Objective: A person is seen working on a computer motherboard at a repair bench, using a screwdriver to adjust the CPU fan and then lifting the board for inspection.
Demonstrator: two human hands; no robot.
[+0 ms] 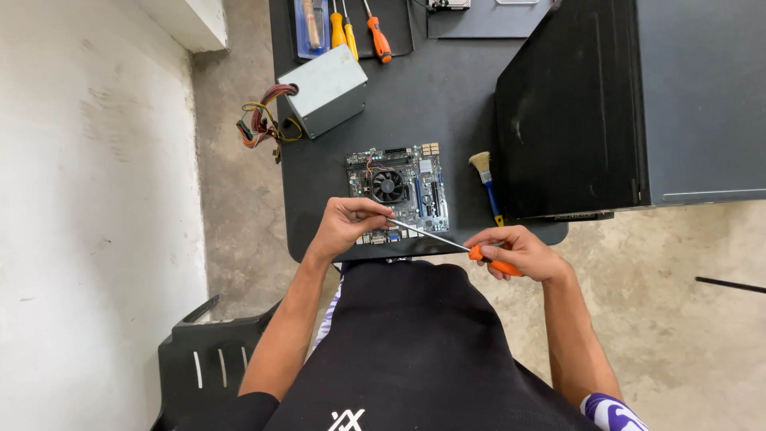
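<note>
From the head camera, looking straight down, the person sat at a black table (pixel 447 96) with both bare arms reaching forward over a dark apron. The right hand (pixel 517 254) was closed around the orange handle of a screwdriver (pixel 447 239), its fingers wrapped tightly on the grip, and the thin metal shaft ran up and to the left from there. The left hand (pixel 347 223) met the far end of that shaft, with its fingers pinched together at the tip, just over the near edge of a motherboard (pixel 403 191). The motherboard lay flat on the table, near its front edge and directly ahead of the person, with a round black cooling fan (pixel 388 185) sitting on its left half; whether the screwdriver tip touched the board could not be told. Just right of the board lay a small brush (pixel 487 185) with a blue handle and pale bristles, close beside a large black computer case (pixel 606 104) that filled the right of the table. Farther back and to the left stood a grey power supply box (pixel 325 89), its bundle of coloured cables (pixel 263 121) hanging off the table's left edge. At the far edge lay more screwdrivers (pixel 351 32) with orange and yellow handles. A black chair (pixel 207 355) showed at the lower left on the concrete floor.
</note>
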